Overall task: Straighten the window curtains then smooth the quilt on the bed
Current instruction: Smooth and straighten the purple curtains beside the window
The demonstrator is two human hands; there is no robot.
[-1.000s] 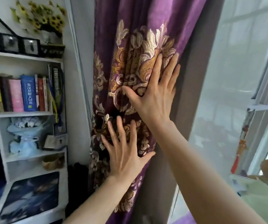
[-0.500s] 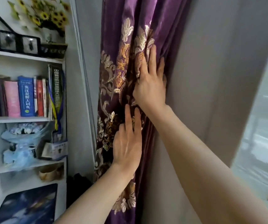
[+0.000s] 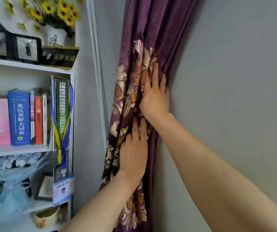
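Observation:
A purple curtain (image 3: 152,29) with gold and cream embroidered flowers hangs bunched into narrow folds in the corner beside a grey wall. My right hand (image 3: 154,96) lies flat on the upper embroidered part, fingers pointing up and pushed into the folds. Lower down, my left hand (image 3: 133,153) presses flat on the same curtain, fingers together and pointing up. Neither hand closes around the cloth. The bed and quilt are out of view.
A white bookshelf (image 3: 25,66) stands at the left with books, picture frames, a sunflower vase (image 3: 55,36) and a hanging blue-yellow lanyard (image 3: 62,131). A pale pipe (image 3: 97,64) runs down the wall between shelf and curtain. Grey wall (image 3: 234,81) fills the right.
Both hands have pushed the curtain leftwards into the corner, gathering it from spread wide into tight folds. The view turned left, so the window has left the frame.

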